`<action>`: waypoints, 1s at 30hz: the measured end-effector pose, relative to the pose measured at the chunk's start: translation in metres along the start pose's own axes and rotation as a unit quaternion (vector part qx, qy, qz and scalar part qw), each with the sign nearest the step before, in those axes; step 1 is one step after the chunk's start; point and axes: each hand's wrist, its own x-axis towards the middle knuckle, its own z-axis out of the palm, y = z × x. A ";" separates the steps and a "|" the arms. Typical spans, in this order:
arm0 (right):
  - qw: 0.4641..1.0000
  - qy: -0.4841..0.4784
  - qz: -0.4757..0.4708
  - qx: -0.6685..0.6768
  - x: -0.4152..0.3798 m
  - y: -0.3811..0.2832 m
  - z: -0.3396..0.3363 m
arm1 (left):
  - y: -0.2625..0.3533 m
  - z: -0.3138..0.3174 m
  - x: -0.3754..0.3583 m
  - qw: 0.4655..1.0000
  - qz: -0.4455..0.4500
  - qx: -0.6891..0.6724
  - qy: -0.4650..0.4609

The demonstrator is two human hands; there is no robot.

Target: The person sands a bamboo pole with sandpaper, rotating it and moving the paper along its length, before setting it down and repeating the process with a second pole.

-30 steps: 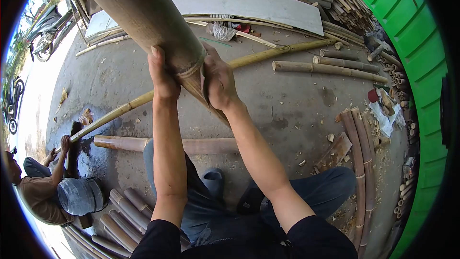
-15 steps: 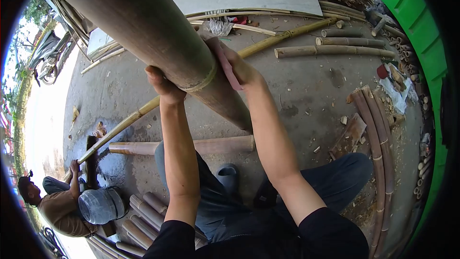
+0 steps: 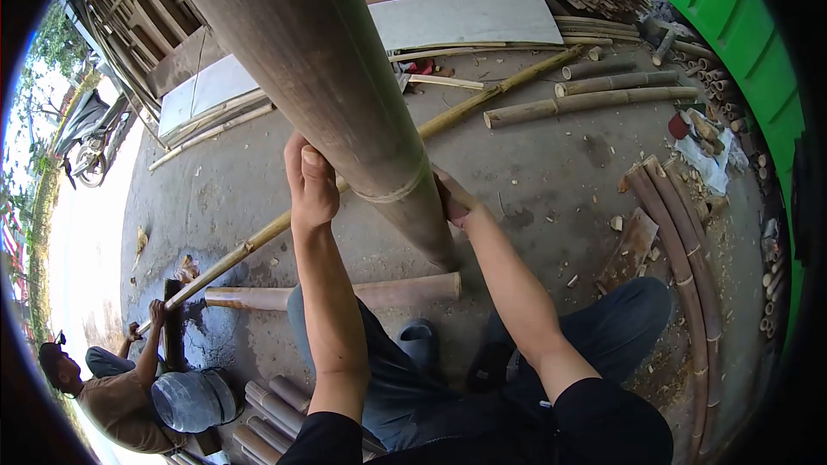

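A thick brown-green bamboo pole (image 3: 345, 95) stands tilted in front of me, its lower end near the ground and its upper part running out of view at the top. My left hand (image 3: 312, 185) rests against the pole's left side, fingers partly hidden behind it, thumb showing. On the right side, just beyond the pale node ring, my right hand (image 3: 457, 202) presses a pink pad, of which only a small edge (image 3: 458, 219) shows. Most of the right fingers are hidden behind the pole.
A co-worker (image 3: 116, 400) at lower left holds a long yellow pole (image 3: 250, 245) that crosses behind the bamboo. Nearby are a blue-grey water container (image 3: 191, 400), a lying bamboo piece (image 3: 405, 291), cut poles (image 3: 594, 102), long split lengths (image 3: 685, 267) and a green wall (image 3: 732, 30).
The bamboo pole stands more upright. My right hand has moved down and round behind it with the pink pad, now mostly hidden. My left hand sits lower on the view, its thumb lifted.
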 end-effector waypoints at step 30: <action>0.654 0.124 -0.605 -0.436 -0.024 -0.043 0.101 | 0.085 0.007 0.028 0.981 -0.104 0.055 0.156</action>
